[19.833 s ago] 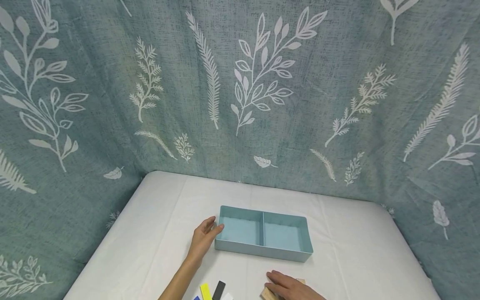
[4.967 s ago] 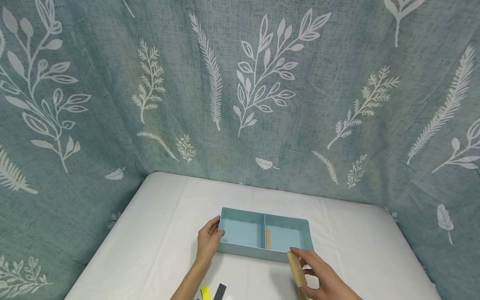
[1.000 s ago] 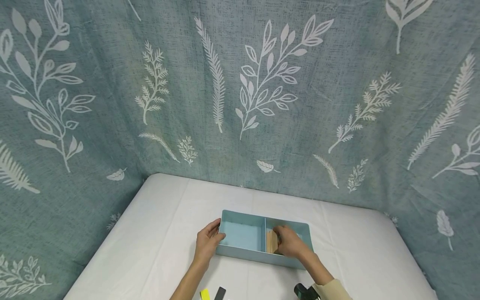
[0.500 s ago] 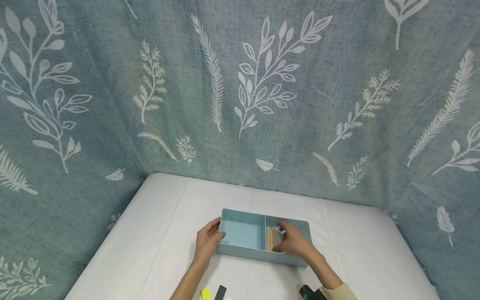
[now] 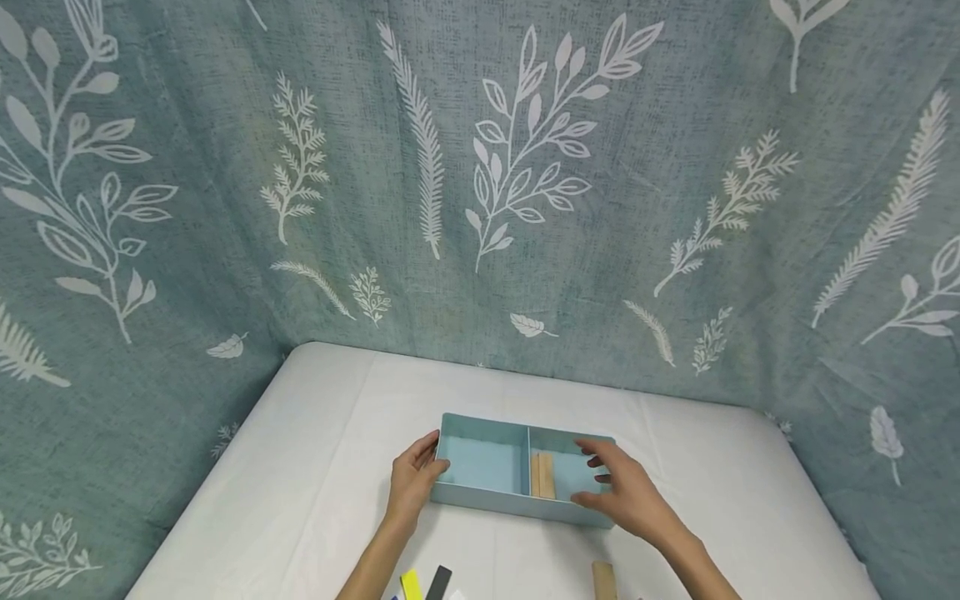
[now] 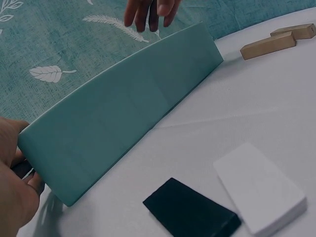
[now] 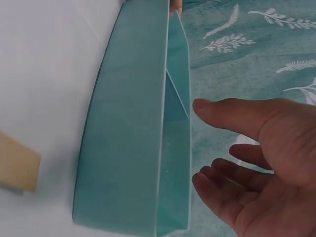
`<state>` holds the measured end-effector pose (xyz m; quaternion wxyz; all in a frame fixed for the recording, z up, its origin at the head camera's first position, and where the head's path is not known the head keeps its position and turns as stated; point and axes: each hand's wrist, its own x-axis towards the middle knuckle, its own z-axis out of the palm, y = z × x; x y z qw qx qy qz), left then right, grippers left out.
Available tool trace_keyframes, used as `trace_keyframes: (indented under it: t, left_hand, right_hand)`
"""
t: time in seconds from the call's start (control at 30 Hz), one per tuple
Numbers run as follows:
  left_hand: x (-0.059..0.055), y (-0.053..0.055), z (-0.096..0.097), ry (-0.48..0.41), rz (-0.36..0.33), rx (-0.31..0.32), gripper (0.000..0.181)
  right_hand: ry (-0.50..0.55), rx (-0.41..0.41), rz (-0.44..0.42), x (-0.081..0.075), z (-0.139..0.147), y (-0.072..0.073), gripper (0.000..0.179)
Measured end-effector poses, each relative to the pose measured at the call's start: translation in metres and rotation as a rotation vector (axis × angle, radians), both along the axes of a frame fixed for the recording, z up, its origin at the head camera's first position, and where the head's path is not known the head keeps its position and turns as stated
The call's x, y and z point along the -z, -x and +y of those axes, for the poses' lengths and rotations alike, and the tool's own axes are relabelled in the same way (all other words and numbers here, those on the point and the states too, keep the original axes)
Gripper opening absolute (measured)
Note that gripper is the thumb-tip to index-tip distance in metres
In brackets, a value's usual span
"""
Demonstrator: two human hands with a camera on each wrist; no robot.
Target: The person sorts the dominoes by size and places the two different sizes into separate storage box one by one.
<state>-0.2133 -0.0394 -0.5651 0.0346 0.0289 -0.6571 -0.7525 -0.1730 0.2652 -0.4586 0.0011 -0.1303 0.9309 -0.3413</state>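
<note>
Right hand (image 5: 628,493) is off the two wood blocks (image 5: 547,477) it touches half a second earlier, and now sits over the right end of the box (image 5: 510,506). Left hand (image 5: 412,481) and box look unchanged. Five seconds back, only one block shows inside.

Head view: box lies roughly parallel to the far edge of the table (image 5: 337,467). Both blocks rest side by side in its right compartment along the divider (image 5: 524,467), presumably for a tidy row. Left hand grips the left end, thumb over the rim, likely to stop sliding. Yellow block (image 5: 411,585) lies toward the table's near edge.

Left wrist view: black block (image 6: 192,210) and white block (image 6: 261,190) lie before the box; two loose wood blocks (image 6: 268,46) lie near its right front corner, contact unclear.

Right wrist view: thumb and fingers spread wide, nothing between; front wall hides the boxed blocks.
</note>
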Motion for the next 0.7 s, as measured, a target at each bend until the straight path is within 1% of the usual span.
trace_keyframes:
  t: [0.1,0.3,0.37,0.47,0.57,0.7]
  left_hand:
    - [0.0,0.0,0.0,0.011,0.002,0.0,0.055]
    - [0.0,0.0,0.0,0.011,0.0,-0.007,0.054]
    - [0.0,-0.001,-0.001,0.01,-0.002,-0.012,0.054]
    - [-0.001,-0.001,0.0,0.006,-0.001,-0.009,0.054]
    - [-0.001,-0.001,0.0,0.006,-0.005,-0.008,0.054]
    - [-0.001,-0.001,0.0,0.015,-0.005,-0.01,0.054]
  right_hand:
    - [-0.01,-0.019,0.022,-0.005,0.007,-0.012,0.072]
    - [-0.041,-0.074,0.038,-0.007,0.022,-0.033,0.073]
    - [-0.065,-0.096,0.045,-0.007,0.027,-0.038,0.074]
    - [-0.087,-0.105,0.015,-0.008,0.033,-0.045,0.076]
    - [-0.101,-0.136,-0.005,-0.007,0.04,-0.052,0.076]
    - [-0.123,-0.188,0.018,-0.004,0.051,-0.059,0.075]
